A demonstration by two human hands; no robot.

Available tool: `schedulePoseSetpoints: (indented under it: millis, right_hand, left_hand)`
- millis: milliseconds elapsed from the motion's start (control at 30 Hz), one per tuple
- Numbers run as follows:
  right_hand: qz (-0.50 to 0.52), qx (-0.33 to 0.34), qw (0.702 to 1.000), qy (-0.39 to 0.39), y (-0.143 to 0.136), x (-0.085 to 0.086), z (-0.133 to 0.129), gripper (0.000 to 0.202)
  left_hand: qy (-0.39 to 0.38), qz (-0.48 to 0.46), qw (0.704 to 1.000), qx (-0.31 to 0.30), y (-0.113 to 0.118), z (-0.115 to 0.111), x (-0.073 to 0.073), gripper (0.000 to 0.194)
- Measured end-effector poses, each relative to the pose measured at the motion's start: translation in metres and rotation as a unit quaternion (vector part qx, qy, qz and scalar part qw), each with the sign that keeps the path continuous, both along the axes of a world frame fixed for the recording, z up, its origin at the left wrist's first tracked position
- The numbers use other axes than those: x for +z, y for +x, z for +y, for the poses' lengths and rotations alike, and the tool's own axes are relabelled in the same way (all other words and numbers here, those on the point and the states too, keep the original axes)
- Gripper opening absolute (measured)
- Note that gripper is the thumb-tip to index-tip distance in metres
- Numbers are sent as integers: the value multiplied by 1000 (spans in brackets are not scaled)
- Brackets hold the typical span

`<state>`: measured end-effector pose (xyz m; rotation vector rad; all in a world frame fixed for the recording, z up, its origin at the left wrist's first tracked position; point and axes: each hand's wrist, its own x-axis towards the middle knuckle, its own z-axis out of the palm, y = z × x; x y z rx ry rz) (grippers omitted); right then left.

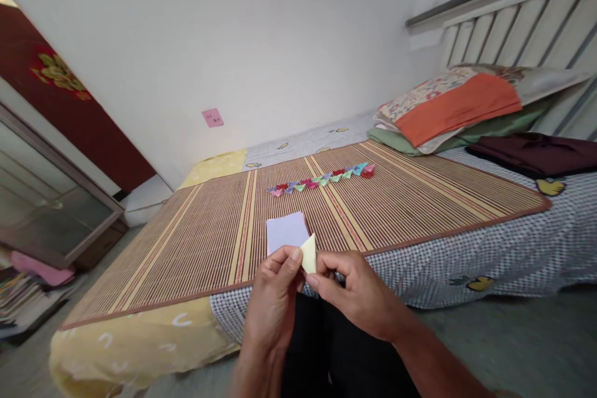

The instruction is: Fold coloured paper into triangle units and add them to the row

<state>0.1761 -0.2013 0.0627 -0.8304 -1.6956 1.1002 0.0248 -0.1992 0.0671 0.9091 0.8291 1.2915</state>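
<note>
A small pale yellow folded paper (309,254), triangular in shape, is held between both hands over the bed's front edge. My left hand (278,280) pinches its left side between thumb and fingers. At its lower right corner, my right hand (352,289) grips it with thumb and curled fingers. Just behind the hands lies a stack of lavender paper (285,231) on the striped mat, partly covered by the left fingers. Farther back on the mat (209,242) runs a row of several small folded paper pieces (321,180) in many colours.
Pillows (459,109) and dark folded cloth (536,154) lie at the bed's right end, near a radiator (522,28). A pink note (212,117) is on the wall. A glass-fronted cabinet (51,180) stands at the left.
</note>
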Motion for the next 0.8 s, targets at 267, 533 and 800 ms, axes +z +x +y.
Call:
schedulePoseSetpoints:
  millis: [267, 533, 800]
  right_hand:
    - [48, -43, 998, 27, 9, -2, 8, 23]
    - [53, -43, 997, 34, 9, -2, 7, 12]
    - [-22, -170, 975, 143, -2, -2, 5, 14]
  left_hand:
    - [-18, -60, 996, -60, 2, 0, 0, 27]
    - [-17, -69, 995, -68, 4, 3, -2, 24]
    - [27, 50, 997, 54, 11, -1, -8, 30]
